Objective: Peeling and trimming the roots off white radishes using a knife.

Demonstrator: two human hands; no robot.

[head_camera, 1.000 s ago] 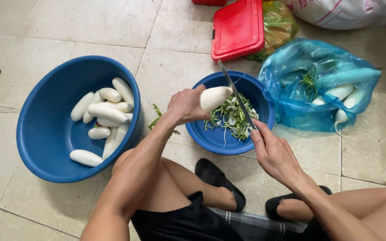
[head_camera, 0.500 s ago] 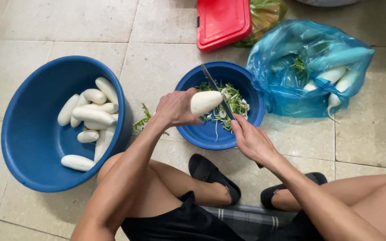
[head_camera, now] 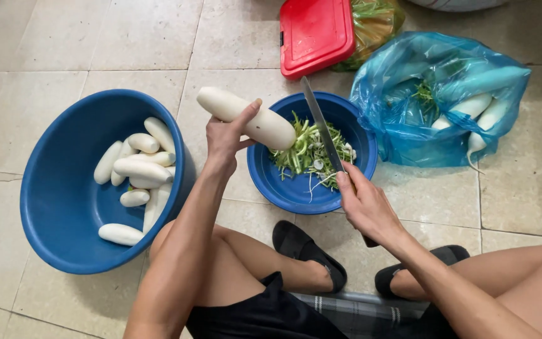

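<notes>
Your left hand grips 1 trimmed radish, right hand grips a knife; roughly 9 done at left, several untrimmed in the bag upper right.

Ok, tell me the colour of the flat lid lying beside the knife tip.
Red, plain; the lid shows best in the head view.

A peeled white radish, long and smooth, is held level above the floor beside the small bowl; the knife blade points away over the greens
</notes>
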